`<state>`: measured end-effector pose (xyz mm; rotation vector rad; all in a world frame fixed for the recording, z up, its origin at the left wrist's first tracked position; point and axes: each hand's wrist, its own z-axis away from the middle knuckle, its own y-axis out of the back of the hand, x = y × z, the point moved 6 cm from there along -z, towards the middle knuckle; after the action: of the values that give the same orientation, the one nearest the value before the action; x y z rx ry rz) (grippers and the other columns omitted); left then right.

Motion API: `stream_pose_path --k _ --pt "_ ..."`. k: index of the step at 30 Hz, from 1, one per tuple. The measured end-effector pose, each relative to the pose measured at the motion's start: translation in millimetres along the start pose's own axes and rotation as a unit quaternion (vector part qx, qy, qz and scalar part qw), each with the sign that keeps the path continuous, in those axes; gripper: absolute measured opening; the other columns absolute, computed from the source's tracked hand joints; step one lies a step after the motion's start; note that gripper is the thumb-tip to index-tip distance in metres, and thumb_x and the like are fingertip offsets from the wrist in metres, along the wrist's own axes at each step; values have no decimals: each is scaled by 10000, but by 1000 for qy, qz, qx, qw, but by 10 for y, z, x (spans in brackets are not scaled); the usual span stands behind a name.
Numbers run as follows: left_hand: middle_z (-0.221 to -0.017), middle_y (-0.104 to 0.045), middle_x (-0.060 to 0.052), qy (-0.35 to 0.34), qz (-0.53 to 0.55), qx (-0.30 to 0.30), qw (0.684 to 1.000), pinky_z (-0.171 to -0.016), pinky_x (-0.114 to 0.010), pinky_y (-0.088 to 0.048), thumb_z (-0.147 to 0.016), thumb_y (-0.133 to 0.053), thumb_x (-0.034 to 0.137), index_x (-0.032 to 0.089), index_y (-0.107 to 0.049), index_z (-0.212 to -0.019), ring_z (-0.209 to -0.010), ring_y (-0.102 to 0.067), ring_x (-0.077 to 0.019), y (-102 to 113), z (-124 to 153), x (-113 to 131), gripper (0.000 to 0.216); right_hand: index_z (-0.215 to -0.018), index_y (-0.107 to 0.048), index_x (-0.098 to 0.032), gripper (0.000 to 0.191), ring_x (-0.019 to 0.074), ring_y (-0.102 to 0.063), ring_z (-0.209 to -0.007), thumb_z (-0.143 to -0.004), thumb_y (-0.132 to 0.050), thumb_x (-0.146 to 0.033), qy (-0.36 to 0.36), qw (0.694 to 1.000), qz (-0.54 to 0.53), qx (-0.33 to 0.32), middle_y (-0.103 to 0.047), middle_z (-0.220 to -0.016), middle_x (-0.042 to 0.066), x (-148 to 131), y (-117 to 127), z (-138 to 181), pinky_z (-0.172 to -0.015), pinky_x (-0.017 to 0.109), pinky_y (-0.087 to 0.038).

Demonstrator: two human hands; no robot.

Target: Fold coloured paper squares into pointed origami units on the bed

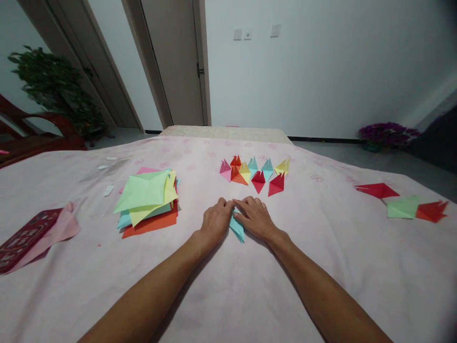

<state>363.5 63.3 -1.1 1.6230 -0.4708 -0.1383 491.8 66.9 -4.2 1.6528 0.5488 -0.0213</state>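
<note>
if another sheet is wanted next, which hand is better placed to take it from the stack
Probably the left hand: it is nearer the paper stack, while the right hand lies beyond the blue paper.

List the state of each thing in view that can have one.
Left hand, curled on the blue paper
Right hand, closed on the same paper
Blue paper, folded
Paper stack, piled, edges uneven
Paper birds, folded, grouped beyond the hands
Three pieces at right, folded, in a row
Red patterned object, lying partly on pink material
Tablecloth, spread, creased
Door ahead, closed
</note>
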Motion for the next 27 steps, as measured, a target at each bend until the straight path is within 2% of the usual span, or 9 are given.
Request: stream_pose_path --k 3,6,9,11,13,15,16,21,27 --pt "-1077 -543 -73 -25 -27 2 999 -737 -333 -455 -980 -409 230 239 -507 -1167 -903 -620 -228 -4 35 7 212 -1345 -534 -300 521 257 -457 -1035 -875 -577 -520 -3 1000 5 -1 -552 -1182 71 -31 24 99 -895 387 -337" --pt "-1099 -537 -78 -39 -42 -7 998 -750 -343 -455 -964 -473 289 236 -508 -1175 -905 -612 -233 -14 40 -16 221 -1339 -527 -291 582 273 -441 -1065 -804 -665 -471 -11 1000 20 1 -536 -1207 79 -46 35 166 -911 400 -323" --pt "-1112 -556 -92 -74 -70 -11 995 -798 -379 -451 -935 -540 338 225 -527 -1170 -941 -600 -255 25 -11 -32 261 -1338 -517 -298 587 274 -437 -1071 -792 -673 -446 -11 1000 19 -7 -529 -1218 77 -46 28 182 -906 398 -321" --pt "-1183 -560 -112 -131 -79 2 988 -909 -435 -415 -907 -593 341 219 -542 -1166 -1064 -561 -282 101 -74 -20 291 -1344 -506 -301 593 274 -435 -1079 -792 -670 -439 -10 1000 13 -12 -526 -1223 75 -41 27 176 -908 396 -319" --pt "-1301 -531 -119 -210 -66 8 975 -1049 -492 -301 -871 -651 316 222 -554 -1173 -1212 -479 -289 185 -146 5 332 -1340 -502 -294 594 273 -433 -1086 -788 -674 -433 -10 1000 9 -16 -522 -1230 74 -35 31 169 -914 395 -317" --pt "-1301 -554 -93 -285 -35 -23 958 -1111 -485 -214 -840 -687 279 245 -575 -1170 -1257 -446 -263 238 -215 22 350 -1319 -512 -287 581 272 -434 -1084 -782 -680 -434 -13 1000 8 -19 -521 -1230 74 -30 37 167 -914 393 -317" --pt "-1256 -586 -80 -300 -17 -43 953 -1111 -465 -216 -817 -710 281 254 -596 -1147 -1238 -459 -255 257 -257 13 350 -1311 -513 -284 578 271 -435 -1081 -779 -683 -434 -15 1000 8 -21 -522 -1226 74 -27 40 167 -911 391 -318" --pt "-1110 -667 -48 -289 37 -136 947 -1031 -387 -299 -728 -773 326 300 -648 -1102 -1120 -517 -253 271 -451 -19 395 -1295 -502 -266 592 270 -442 -1073 -758 -699 -422 -29 999 -13 -17 -533 -1208 70 -19 70 171 -906 385 -324" --pt "-1002 -709 -52 -246 22 -194 950 -951 -388 -362 -603 -839 443 298 -694 -999 -1054 -541 -290 212 -592 15 446 -1314 -485 -248 626 270 -447 -1081 -746 -704 -393 -32 999 -29 -7 -543 -1219 75 -22 80 182 -912 379 -330"
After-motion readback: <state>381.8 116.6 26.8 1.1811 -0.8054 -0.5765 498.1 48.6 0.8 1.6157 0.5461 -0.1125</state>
